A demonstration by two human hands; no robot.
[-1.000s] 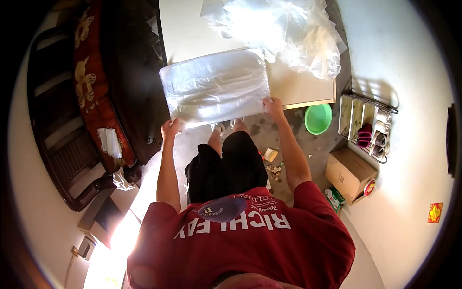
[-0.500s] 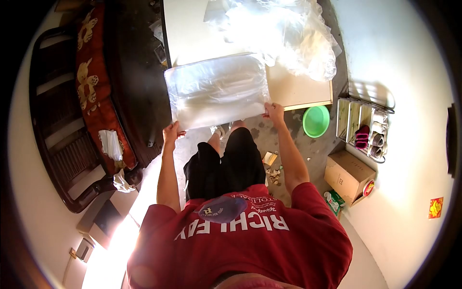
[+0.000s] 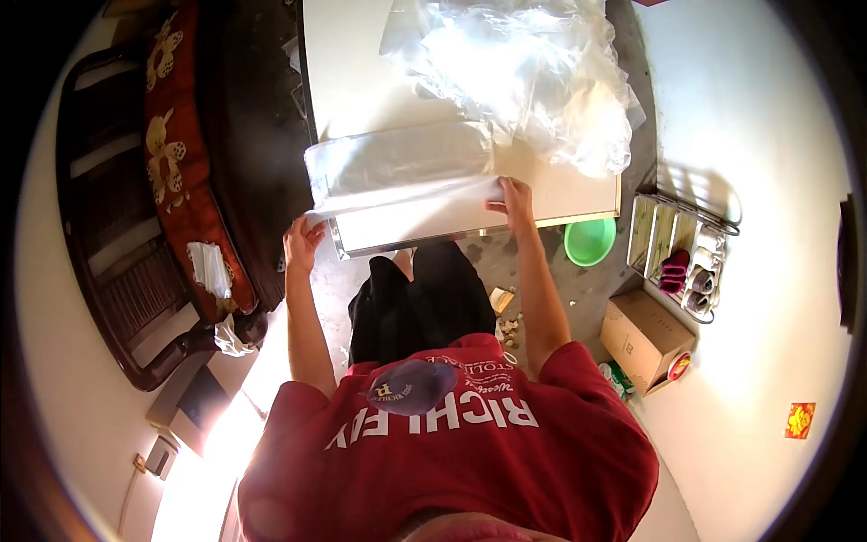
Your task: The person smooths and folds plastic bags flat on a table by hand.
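Observation:
A clear plastic sheet [image 3: 397, 163], perhaps a flat bag, lies on the pale tabletop with its near edge folded back in a narrow strip. My left hand [image 3: 302, 242] is at the left end of that fold, just past the table corner, its fingertips pinching the plastic. At the other end, my right hand [image 3: 515, 206] grips the fold between thumb and fingers, above the table's front edge. Farther back on the table [image 3: 578, 194] sits a crumpled heap of clear plastic [image 3: 578, 99], partly washed out by glare.
A green basin [image 3: 590, 242] is on the floor under the table's right front corner. To the right are a shoe rack [image 3: 673, 239] and a cardboard box [image 3: 646, 330]. A dark wooden bench [image 3: 122, 262] with a red cover runs along the left. Small scraps lie on the floor.
The sheet's near edge, stretched out toward me beyond the table before, is now folded back over the tabletop. My left hand has moved left; my right hand has stayed about level.

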